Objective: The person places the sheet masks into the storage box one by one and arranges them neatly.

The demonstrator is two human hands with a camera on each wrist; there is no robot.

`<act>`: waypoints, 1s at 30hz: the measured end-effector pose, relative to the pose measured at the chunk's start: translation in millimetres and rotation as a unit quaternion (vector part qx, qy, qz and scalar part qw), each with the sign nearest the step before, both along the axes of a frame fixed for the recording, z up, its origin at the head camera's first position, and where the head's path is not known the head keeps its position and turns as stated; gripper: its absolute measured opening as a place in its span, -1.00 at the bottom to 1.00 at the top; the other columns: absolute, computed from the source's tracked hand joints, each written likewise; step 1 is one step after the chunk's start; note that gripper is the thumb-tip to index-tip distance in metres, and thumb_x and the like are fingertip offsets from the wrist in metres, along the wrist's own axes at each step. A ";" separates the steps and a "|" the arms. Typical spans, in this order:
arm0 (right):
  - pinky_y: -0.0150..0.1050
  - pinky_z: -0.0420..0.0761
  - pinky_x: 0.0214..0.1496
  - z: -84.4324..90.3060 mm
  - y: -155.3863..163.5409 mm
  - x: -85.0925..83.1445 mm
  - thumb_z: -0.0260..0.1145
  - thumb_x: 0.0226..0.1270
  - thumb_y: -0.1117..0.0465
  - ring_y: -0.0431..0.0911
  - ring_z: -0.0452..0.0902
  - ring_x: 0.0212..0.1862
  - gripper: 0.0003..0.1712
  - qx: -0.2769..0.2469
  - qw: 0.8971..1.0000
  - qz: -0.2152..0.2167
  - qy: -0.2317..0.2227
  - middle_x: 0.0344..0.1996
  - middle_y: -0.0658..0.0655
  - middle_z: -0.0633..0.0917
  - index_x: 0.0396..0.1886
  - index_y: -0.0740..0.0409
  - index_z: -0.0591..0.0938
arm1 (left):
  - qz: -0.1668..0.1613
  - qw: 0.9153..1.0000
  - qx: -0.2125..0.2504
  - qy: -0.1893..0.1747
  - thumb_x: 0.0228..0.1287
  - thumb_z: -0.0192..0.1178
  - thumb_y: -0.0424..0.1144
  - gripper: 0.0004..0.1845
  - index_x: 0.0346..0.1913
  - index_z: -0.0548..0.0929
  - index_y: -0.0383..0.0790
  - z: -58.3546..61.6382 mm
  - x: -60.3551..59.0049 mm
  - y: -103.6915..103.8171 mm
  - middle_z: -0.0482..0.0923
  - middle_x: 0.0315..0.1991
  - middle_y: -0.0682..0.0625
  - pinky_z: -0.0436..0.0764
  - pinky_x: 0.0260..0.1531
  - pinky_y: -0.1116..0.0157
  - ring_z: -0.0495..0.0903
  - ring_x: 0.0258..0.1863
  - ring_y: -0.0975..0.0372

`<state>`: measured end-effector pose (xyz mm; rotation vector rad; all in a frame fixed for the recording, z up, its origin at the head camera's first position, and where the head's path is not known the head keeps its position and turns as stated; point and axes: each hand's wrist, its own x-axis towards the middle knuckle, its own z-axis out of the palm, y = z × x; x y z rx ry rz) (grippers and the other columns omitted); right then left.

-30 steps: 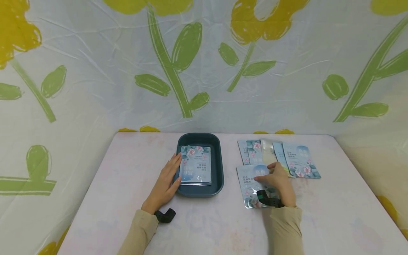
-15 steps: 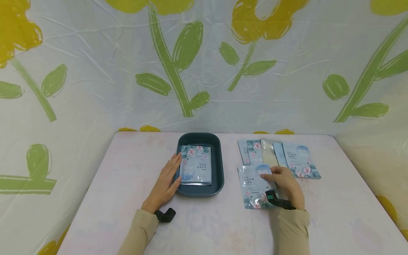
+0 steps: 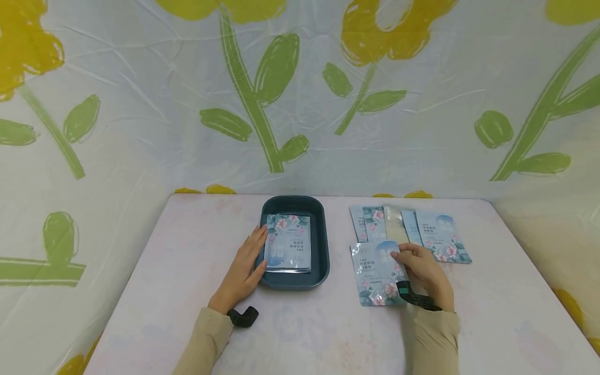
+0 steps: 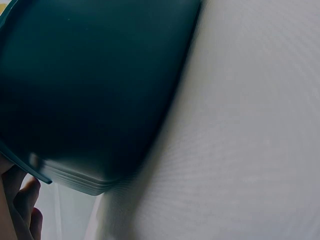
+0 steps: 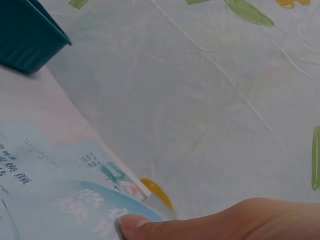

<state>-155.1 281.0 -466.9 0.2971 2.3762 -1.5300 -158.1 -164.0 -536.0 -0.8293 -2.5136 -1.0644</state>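
My right hand point(image 3: 424, 271) pinches the upper right edge of a pale blue, flower-printed face mask packet point(image 3: 377, 278), thumb on top. In the right wrist view, the thumb point(image 5: 150, 227) presses on the packet's printed face point(image 5: 45, 195). My left hand point(image 3: 245, 268) lies with extended fingers along the left rim of a dark teal tray point(image 3: 320, 250). Similar packets point(image 3: 288, 242) are stacked inside that tray. The left wrist view shows mostly the tray's outer wall point(image 4: 95, 85), with some fingers point(image 4: 27, 200) at its rim.
Behind the right hand, several more packets point(image 3: 442, 234) lie overlapped in a row, one showing a silvery back point(image 3: 395, 224). They rest on a pale table point(image 3: 309, 338). A flower-printed cloth point(image 3: 412, 146) hangs behind the table's far edge.
My right hand has slid right across the packet, from over its face to its upper right edge. The packet has shifted slightly right. The left hand and tray stay put.
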 end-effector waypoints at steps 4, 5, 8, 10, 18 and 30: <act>-0.35 0.50 -0.37 -0.4 1.2 0.2 0.20 0.48 0.12 -0.22 0.43 -0.41 -0.38 -0.014 1.000 -0.003 0.016 -0.43 -0.01 0.56 0.31 0.47 0.30 | -0.001 1.000 -0.001 0.000 0.41 0.04 -0.20 -0.29 0.55 0.10 -0.27 0.5 0.2 -0.6 -0.06 0.60 0.03 0.02 0.44 -0.17 -0.13 0.57 0.06; -0.35 0.50 -0.38 -0.4 1.4 0.3 0.20 0.48 0.12 -0.22 0.43 -0.42 -0.38 -0.018 1.000 -0.004 0.019 -0.44 -0.01 0.57 0.30 0.48 0.31 | -0.001 1.000 -0.001 0.001 0.41 0.04 -0.20 -0.29 0.55 0.10 -0.27 0.6 0.1 -0.8 -0.06 0.60 0.03 0.02 0.44 -0.17 -0.13 0.57 0.06; -0.38 0.56 -0.33 -1.1 2.2 0.3 0.20 0.49 0.11 -0.23 0.50 -0.38 -0.37 -0.029 0.999 -0.012 0.023 -0.38 -0.01 0.63 0.31 0.48 0.30 | -0.002 1.000 0.000 0.001 0.41 0.04 -0.21 -0.29 0.55 0.11 -0.27 1.0 0.1 -0.8 -0.06 0.60 0.03 0.02 0.44 -0.18 -0.12 0.57 0.06; -0.39 0.58 -0.29 -0.6 2.4 1.0 0.20 0.49 0.11 -0.24 0.51 -0.35 -0.35 -0.034 0.999 -0.020 0.025 -0.33 0.01 0.64 0.34 0.49 0.28 | -0.003 1.000 -0.001 -0.002 0.42 0.03 -0.20 -0.29 0.56 0.10 -0.27 1.2 0.2 -0.4 -0.06 0.60 0.03 0.01 0.45 -0.17 -0.13 0.57 0.07; -0.38 0.64 -0.24 4.8 -1.9 -0.8 0.22 0.47 0.08 -0.22 0.56 -0.30 -0.36 -0.035 0.997 -0.048 0.041 -0.24 0.04 0.64 0.32 0.45 0.33 | -0.002 1.000 0.000 -0.008 0.42 0.02 -0.18 -0.29 0.56 0.10 -0.27 1.8 3.0 0.6 -0.06 0.60 0.04 0.00 0.46 -0.15 -0.13 0.57 0.07; -0.38 0.38 -0.45 25.1 -17.1 -12.9 0.24 0.46 0.09 -0.23 0.27 -0.52 -0.26 -0.043 0.994 -0.055 0.082 -0.55 -0.11 0.38 0.43 0.43 0.24 | 0.001 1.000 -0.001 -0.013 0.43 0.02 -0.20 -0.29 0.56 0.09 -0.25 4.0 1.4 1.3 -0.08 0.60 0.07 -0.01 0.46 -0.15 -0.14 0.57 0.09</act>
